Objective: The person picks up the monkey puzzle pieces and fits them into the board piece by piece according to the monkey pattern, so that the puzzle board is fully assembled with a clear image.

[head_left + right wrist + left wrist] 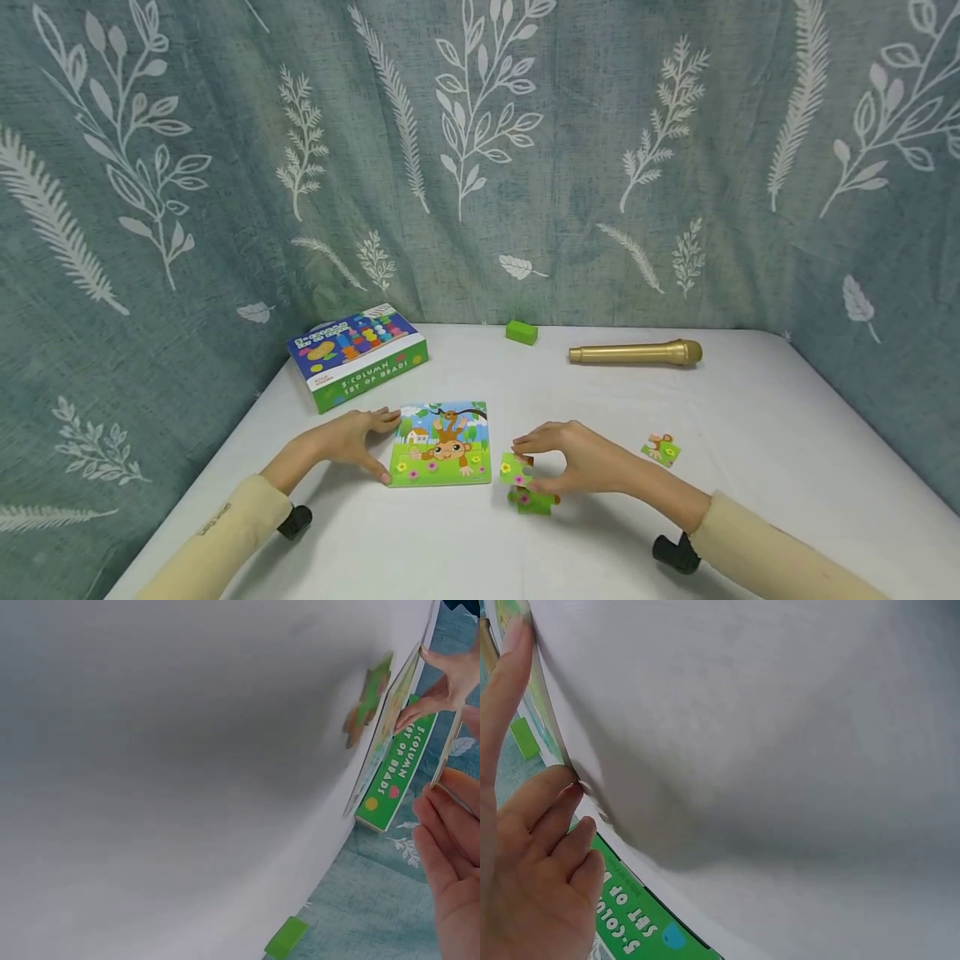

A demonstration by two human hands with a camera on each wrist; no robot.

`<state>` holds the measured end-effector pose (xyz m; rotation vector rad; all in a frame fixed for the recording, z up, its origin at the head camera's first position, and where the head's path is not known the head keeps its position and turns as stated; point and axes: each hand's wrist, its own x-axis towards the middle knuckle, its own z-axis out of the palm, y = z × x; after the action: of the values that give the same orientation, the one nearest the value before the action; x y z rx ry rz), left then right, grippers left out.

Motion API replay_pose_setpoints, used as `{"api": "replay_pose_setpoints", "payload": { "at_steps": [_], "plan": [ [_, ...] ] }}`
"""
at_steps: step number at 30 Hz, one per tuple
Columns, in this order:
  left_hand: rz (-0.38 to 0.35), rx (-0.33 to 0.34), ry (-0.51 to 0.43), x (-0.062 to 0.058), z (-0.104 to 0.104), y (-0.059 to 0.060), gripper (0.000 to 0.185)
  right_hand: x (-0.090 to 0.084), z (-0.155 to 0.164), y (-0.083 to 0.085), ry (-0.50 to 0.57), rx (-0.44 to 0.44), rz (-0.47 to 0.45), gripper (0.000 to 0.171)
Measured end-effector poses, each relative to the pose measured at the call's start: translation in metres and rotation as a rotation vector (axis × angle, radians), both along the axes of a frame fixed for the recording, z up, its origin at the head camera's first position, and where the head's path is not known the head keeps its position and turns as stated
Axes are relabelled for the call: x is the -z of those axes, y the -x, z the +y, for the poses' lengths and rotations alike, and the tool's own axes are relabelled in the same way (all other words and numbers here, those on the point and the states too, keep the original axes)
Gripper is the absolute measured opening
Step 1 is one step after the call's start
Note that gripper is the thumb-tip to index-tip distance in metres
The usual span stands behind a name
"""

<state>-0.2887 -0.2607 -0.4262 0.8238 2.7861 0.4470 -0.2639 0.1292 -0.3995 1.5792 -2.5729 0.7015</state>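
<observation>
Puzzle board (441, 445) w/ monkey picture lies flat on bench (750, 467), between the two hands. Left hand (352, 442) rests on board's left edge, fingers mostly straight, thumb and fingertips bracing it; nothing gripped. Beyond left hand: toy box (358, 353), lid reads "5-COLUMN SET OF BEADS"; small print under it too tiny to read. No other writing legible anywhere.

Just right of board, right hand (581, 467) pinches a green puzzle piece (516, 469) between thumb and fingers, held close by board's right edge. Second green piece (534, 501) lies on bench right under that hand. Third piece (662, 449), w/ part of monkey, sits apart to right of right hand. Beyond right hand: green block (521, 332) and gold microphone (637, 353), both well clear of the work.

Risks, as judged:
- Board braced only from left, so sideways push from piece could skate it on smooth cloth or lift its edge.
- Piece pinched at its edge, may tilt or slip out.
- Right palm hovers over second piece, could nudge or drag it.
- Piece tabs may catch if orientation is off; forcing could bend them.
</observation>
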Motion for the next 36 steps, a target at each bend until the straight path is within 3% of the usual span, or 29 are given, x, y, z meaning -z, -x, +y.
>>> {"api": "replay_pose_setpoints", "payload": {
  "at_steps": [27,36],
  "plan": [
    [-0.022,-0.014,-0.033,0.002,0.000,-0.001,0.099,-0.005,-0.072,0.029,-0.039,-0.080,0.064,0.042],
    [-0.010,-0.012,-0.027,0.002,-0.002,0.000,0.099,-0.002,-0.094,0.033,-0.075,-0.113,0.030,0.043]
  ]
}}
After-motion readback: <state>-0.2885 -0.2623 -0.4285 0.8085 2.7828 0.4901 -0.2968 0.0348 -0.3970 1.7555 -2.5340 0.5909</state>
